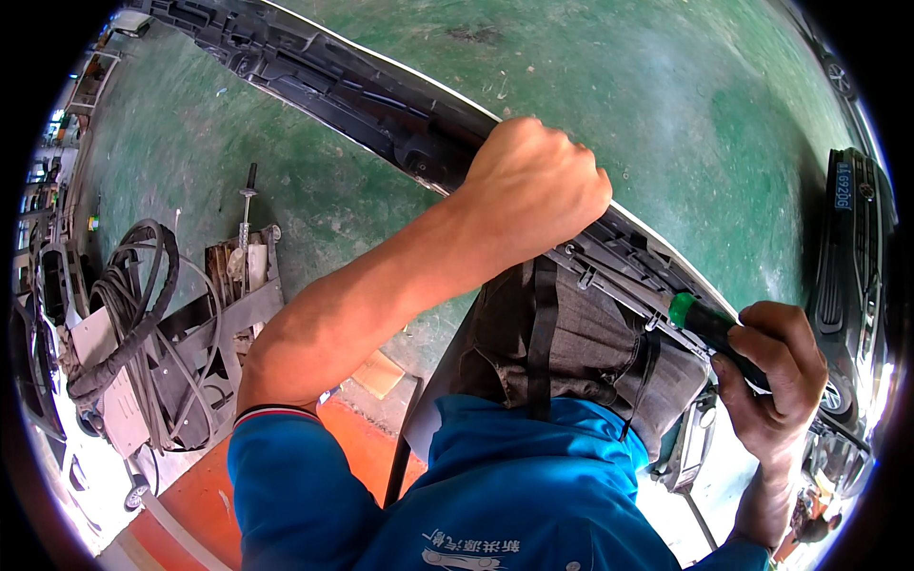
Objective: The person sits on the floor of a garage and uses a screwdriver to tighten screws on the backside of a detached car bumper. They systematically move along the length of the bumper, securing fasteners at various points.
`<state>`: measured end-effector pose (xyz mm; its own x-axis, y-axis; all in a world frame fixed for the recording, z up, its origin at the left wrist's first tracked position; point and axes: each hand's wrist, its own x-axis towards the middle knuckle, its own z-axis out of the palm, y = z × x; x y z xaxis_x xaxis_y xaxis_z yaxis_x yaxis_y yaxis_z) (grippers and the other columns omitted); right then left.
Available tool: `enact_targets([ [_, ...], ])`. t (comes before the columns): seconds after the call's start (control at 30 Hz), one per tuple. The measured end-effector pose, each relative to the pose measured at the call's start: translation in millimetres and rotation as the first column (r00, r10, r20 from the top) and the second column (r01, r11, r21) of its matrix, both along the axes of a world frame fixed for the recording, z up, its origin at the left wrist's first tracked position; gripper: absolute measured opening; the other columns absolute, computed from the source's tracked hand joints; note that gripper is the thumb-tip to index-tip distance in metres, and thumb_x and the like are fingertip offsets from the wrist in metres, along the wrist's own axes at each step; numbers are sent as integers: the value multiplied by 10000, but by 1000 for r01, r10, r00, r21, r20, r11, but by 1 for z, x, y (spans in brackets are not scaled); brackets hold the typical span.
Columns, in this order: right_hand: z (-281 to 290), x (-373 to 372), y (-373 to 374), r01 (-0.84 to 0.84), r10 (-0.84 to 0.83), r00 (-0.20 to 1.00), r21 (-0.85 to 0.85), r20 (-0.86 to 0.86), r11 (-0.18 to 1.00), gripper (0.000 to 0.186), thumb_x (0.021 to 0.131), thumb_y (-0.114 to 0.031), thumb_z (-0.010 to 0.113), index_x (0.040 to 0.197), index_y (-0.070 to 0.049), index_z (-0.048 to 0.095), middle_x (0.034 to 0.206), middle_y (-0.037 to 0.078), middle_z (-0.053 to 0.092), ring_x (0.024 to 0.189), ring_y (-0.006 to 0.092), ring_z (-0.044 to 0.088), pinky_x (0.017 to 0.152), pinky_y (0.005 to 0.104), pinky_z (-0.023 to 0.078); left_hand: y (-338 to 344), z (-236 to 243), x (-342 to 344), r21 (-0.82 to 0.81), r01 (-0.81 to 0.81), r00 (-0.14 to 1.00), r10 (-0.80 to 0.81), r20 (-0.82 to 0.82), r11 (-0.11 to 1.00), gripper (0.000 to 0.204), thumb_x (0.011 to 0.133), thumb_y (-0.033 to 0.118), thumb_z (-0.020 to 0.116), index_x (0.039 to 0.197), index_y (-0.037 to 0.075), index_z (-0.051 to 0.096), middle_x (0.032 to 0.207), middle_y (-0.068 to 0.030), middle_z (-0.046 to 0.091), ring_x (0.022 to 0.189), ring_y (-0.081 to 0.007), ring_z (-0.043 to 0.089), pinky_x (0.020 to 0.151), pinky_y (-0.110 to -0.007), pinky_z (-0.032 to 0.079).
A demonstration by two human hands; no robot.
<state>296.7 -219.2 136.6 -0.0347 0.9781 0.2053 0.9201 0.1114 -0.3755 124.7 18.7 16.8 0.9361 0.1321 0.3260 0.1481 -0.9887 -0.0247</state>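
A long black plastic car trim panel (347, 100), with ribs and clips on its inner side, runs slantwise from the far left to near my right hand. Its near part lies across my lap. My left hand (538, 181) is closed in a fist over the panel's middle, knuckles up; the fingertips are hidden. In my right hand (776, 376) is a screwdriver (703, 322) with a black and green handle, fingers wrapped round the grip. Its shaft points left along the panel's inner side, but I cannot tell where the tip touches.
To the left, coiled grey cables (143, 305) hang on a machine, beside a metal stand (249, 276) with tools. A dark car (843, 276) stands at the right rim. Below my left arm is an orange surface (205, 504). The floor (685, 105) is green.
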Motion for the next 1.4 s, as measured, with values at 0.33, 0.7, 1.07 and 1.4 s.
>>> enact_targets([
  [0.33, 32, -26, 57, -87, 86, 996, -82, -13, 993, 428, 726, -52, 840, 1104, -25, 641, 1088, 204, 646, 851, 307, 714, 710, 382, 609, 1, -9, 0, -18, 16, 998, -15, 56, 1000, 77, 695, 183, 708, 707, 130, 654, 649, -29, 624, 688, -204, 689, 571, -340, 495],
  [0.7, 26, -30, 67, -168, 176, 976, -68, 130, 983, 457, 780, -71, 775, 1197, 30, 619, 1107, 211, 653, 880, 308, 695, 685, 390, 575, 2, -12, -1, 4, 49, 992, -50, 116, 999, 119, 666, 193, 707, 676, 128, 608, 617, -27, 587, 636, -209, 665, 535, -355, 465],
  [1.07, 30, -28, 78, -102, 88, 992, -153, -94, 983, 531, 881, -277, 783, 1228, 72, 583, 1042, 194, 696, 990, 358, 740, 786, 384, 589, 1, -9, -2, -19, -3, 1000, 3, 30, 1000, 75, 704, 186, 709, 676, 139, 658, 635, -39, 632, 669, -219, 694, 551, -364, 484],
  [1.4, 26, -10, 88, -172, 173, 984, -40, 37, 984, 618, 890, -297, 769, 1358, 58, 577, 1070, 174, 685, 850, 297, 703, 741, 377, 565, 1, -10, 2, -60, -43, 998, 40, -43, 997, 62, 706, 146, 713, 681, 136, 657, 647, -54, 623, 682, -268, 682, 585, -393, 507],
])
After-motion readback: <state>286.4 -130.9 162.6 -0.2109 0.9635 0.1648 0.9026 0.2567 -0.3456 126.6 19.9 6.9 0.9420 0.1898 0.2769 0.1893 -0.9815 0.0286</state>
